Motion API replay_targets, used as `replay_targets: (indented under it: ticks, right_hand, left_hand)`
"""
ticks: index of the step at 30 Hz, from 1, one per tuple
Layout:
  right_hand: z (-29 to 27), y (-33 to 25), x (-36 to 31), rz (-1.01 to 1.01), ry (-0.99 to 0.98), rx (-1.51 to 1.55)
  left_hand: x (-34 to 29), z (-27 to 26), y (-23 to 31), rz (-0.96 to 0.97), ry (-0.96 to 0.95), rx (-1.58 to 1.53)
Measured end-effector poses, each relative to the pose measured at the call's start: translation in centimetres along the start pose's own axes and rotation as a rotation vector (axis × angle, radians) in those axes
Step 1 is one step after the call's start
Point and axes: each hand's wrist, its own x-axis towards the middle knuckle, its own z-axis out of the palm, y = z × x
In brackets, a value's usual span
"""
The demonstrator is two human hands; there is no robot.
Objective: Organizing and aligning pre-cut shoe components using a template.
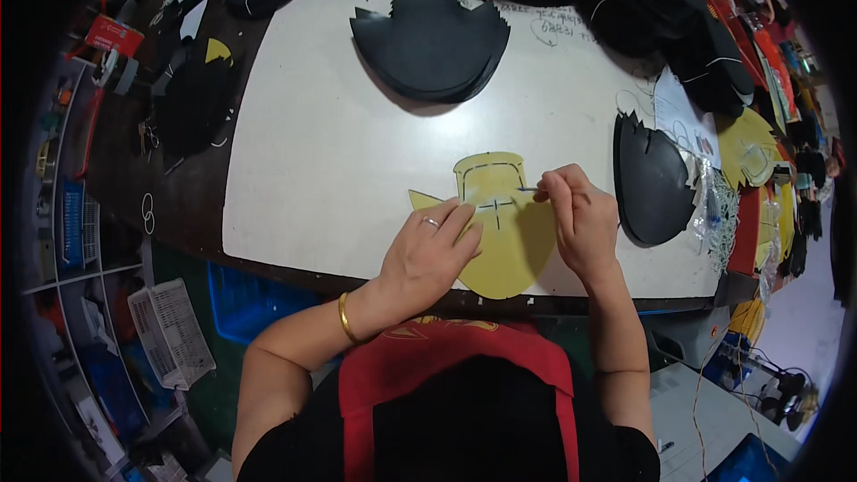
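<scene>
A yellow flat template point(509, 263) with a rounded lower end, a pointed side tab and narrow dark slots lies near the table's front edge. My left hand point(428, 245) rests on its left side, fingers stretched over the surface and holding nothing. In my right hand point(580, 214) is a thin pen point(528, 189), gripped between thumb and fingers. Its tip is at the slot along the template's upper right side. Farther back lies a stack of black shaped pieces point(433, 49). Another black piece stack point(656, 183) is to the right of my right hand.
The white tabletop point(312, 143) carries bundles of tied black pieces point(661, 13) along its far side. At the right are a yellow piece point(748, 147) and clear plastic bags. A white basket point(171, 335) and a blue crate point(245, 303) stand below the table at left.
</scene>
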Motion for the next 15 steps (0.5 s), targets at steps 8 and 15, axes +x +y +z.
replay_targets:
  ticks: [8, 15]
  right_hand:
    - [0.8, -0.1, -2.6, -0.195, -0.165, -0.176]
    - [0.4, -1.1, -3.4, -0.243, -0.185, -0.131]
  left_hand:
    - [-1.1, -0.1, 0.9, -0.023, -0.024, -0.017]
    - [-1.1, -0.1, 0.7, -0.008, -0.031, -0.021]
